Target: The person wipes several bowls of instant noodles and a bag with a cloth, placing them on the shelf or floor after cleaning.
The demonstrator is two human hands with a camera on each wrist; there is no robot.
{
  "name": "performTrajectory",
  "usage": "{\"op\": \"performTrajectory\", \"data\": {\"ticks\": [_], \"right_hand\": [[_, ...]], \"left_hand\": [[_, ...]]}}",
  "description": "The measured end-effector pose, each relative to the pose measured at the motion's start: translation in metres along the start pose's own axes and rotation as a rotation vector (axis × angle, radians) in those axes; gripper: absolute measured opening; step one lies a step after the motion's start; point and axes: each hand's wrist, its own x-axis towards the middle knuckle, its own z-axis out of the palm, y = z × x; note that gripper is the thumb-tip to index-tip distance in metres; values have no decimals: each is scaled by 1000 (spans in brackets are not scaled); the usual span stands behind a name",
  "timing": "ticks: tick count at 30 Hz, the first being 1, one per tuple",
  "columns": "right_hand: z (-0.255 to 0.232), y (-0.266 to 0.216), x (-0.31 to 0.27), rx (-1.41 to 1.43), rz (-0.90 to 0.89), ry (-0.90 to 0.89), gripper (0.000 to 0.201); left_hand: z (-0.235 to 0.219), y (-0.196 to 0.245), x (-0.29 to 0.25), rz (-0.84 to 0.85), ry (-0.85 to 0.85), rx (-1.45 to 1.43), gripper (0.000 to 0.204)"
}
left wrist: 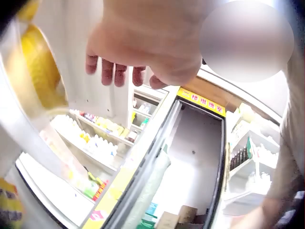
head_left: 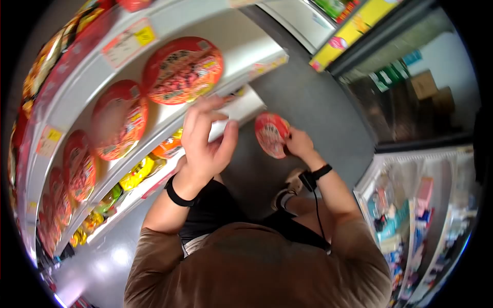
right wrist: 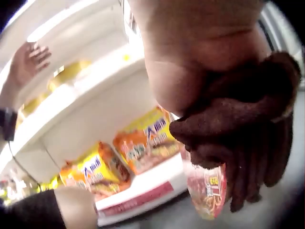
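Note:
My right hand [head_left: 298, 142] grips a round red noodle bowl [head_left: 271, 134] by its edge, holding it upright over the grey floor. In the right wrist view my curled fingers [right wrist: 248, 167] wrap the bowl [right wrist: 208, 189], and its printed lid shows below them. My left hand [head_left: 208, 131] is raised to the front edge of a white shelf [head_left: 241, 110], fingers loosely spread against it and holding nothing. The left wrist view shows those fingertips [left wrist: 114, 72] bare beside a white shelf panel [left wrist: 95, 100]. That left hand [right wrist: 29, 58] also appears far up the shelves in the right wrist view.
Large red noodle bowls [head_left: 182, 69] stand tilted on the upper shelves. Yellow and orange packets [right wrist: 143, 140] fill the low shelf. A glass-door cooler [head_left: 411, 87] stands across the aisle, and a rack of small goods [head_left: 411, 220] is at my right. I am crouched on the grey floor [head_left: 313, 102].

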Motion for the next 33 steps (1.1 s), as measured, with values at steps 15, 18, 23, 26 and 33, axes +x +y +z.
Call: {"op": "performTrajectory", "data": {"ticks": [15, 18, 23, 26, 33], "right_hand": [[-148, -3, -103, 1337, -84, -201, 15], [-148, 9, -95, 1152, -76, -66, 11], [-179, 0, -120, 1587, -424, 191, 14], [-176, -4, -141, 1658, -651, 244, 24], [-117, -39, -117, 676, -756, 635, 40]], "left_hand": [[92, -4, -72, -1232, -488, -1571, 62], [96, -6, -69, -1274, -290, -1605, 53], [93, -15, -70, -1321, -176, -1537, 50], [97, -5, -73, -1276, -197, -1488, 54], [116, 26, -70, -1185, -246, -1497, 57]]}}
